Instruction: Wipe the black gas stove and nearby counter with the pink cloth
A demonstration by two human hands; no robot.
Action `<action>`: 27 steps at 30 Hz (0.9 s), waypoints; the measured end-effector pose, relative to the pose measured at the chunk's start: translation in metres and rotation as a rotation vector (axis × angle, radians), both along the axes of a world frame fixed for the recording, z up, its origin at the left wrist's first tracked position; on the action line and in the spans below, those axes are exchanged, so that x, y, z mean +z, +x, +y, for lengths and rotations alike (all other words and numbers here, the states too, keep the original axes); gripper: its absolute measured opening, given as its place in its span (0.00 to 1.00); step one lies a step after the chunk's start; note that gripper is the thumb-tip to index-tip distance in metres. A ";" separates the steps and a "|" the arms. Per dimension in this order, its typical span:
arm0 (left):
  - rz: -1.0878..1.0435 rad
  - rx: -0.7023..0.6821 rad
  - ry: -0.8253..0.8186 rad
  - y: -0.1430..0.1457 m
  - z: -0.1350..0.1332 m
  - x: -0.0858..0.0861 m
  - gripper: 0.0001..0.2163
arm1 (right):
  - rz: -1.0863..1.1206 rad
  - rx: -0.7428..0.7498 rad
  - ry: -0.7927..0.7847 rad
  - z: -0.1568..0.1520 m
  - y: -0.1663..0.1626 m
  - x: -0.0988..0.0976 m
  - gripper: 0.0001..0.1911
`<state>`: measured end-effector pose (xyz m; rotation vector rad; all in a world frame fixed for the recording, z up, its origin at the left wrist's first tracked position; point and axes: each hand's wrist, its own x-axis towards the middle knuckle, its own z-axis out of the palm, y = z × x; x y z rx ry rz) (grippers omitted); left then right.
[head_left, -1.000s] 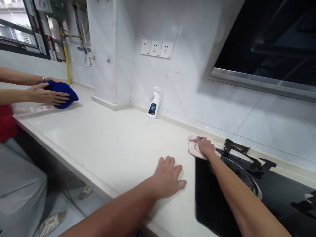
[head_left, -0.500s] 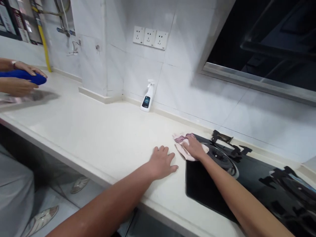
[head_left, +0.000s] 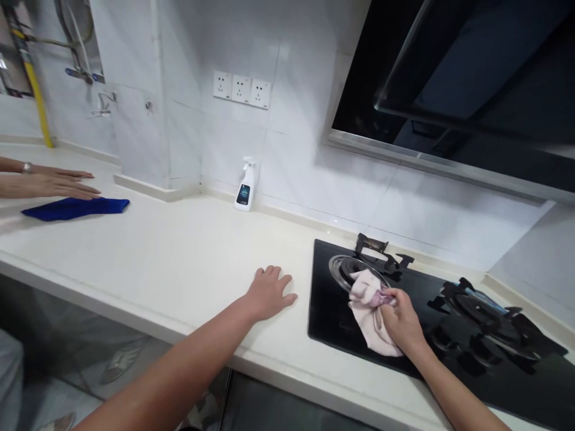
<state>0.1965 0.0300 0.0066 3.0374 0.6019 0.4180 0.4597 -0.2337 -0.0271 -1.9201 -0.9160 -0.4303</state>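
Right hand (head_left: 402, 320): fingers curled, thumb side pinching a bunched fold of the pale pink cloth (head_left: 371, 311), which rests on the black glass cooktop (head_left: 332, 317) against the left burner (head_left: 345, 269), lower right of centre. Left hand (head_left: 269, 293): flat, fingers spread, palm down on the cream stone countertop (head_left: 157, 257), just left of the cooktop edge and touching nothing else.

Upper left of the frame, a co-worker's hands (head_left: 56, 184) lie flat, fingers extended, one above the other, near a folded blue microfibre cloth (head_left: 74, 208). I cannot tell whether they touch it.

Risks, as judged: the loose pink fabric could catch on the left pan support (head_left: 381, 251) if dragged across it, tearing the cloth or shifting the support. Were the burner lit, the cloth could scorch or ignite; no flame shows. The spray bottle (head_left: 243, 191) could tip if knocked, since it stands alone at the wall.

Count: four hands, two cloths, one spray bottle, three wall sockets (head_left: 241, 90), two burners, two pan supports.
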 end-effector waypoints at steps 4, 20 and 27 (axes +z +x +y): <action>-0.013 -0.009 -0.012 -0.001 0.000 0.000 0.21 | 0.219 -0.142 0.175 0.000 0.024 0.022 0.25; -0.063 -0.037 0.004 0.001 0.003 -0.003 0.21 | 0.032 0.225 -0.777 0.161 0.089 0.070 0.33; -0.044 -0.039 -0.009 0.000 0.004 -0.003 0.22 | 0.102 0.113 -0.689 0.130 0.124 0.083 0.16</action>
